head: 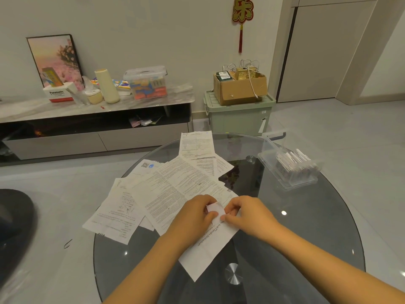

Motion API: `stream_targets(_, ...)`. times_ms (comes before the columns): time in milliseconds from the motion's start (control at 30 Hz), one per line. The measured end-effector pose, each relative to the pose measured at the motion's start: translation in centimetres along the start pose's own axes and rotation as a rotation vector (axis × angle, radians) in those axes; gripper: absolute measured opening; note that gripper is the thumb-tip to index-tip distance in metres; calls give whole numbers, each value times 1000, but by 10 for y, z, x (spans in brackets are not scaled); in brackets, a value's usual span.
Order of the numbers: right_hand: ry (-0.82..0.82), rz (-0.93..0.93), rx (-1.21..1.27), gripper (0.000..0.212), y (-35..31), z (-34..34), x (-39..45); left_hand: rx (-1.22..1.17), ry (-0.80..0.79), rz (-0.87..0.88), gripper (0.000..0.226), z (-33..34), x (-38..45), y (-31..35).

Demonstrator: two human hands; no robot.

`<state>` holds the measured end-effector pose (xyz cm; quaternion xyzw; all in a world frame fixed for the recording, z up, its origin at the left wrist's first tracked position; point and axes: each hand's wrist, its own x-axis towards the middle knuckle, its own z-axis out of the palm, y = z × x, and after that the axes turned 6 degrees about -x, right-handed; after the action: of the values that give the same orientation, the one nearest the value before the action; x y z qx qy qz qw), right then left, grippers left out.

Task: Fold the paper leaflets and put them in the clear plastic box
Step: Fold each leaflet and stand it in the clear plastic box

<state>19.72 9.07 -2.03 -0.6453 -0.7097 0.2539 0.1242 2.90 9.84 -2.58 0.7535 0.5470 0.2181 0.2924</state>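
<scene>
Several unfolded paper leaflets (166, 189) lie spread in an overlapping heap on the round glass table (285, 227). Over the heap's near edge, my left hand (195, 216) and my right hand (247, 212) both pinch a small folded white leaflet (215, 209) held between them. A long printed leaflet (210, 244) lies flat under my hands. The clear plastic box (289, 165) stands open at the table's far right, apart from both hands, with several folded leaflets standing in it.
A dark chair (15, 227) is at the left. Beyond the table stand a low marble-topped cabinet (98, 106) with boxes and a bottle, and a green storage bin (238, 115) carrying a cardboard box. Grey tile floor surrounds the table.
</scene>
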Motion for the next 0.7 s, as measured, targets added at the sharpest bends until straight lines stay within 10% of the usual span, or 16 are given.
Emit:
stream_targets(233,135,-153,-267,25,-9,8,-4,135,52,-50,36,10,8,-1)
stream_targets(700,135,-281,-373,52,-10,4,-12,-466,169,-346,21,-5,4,9)
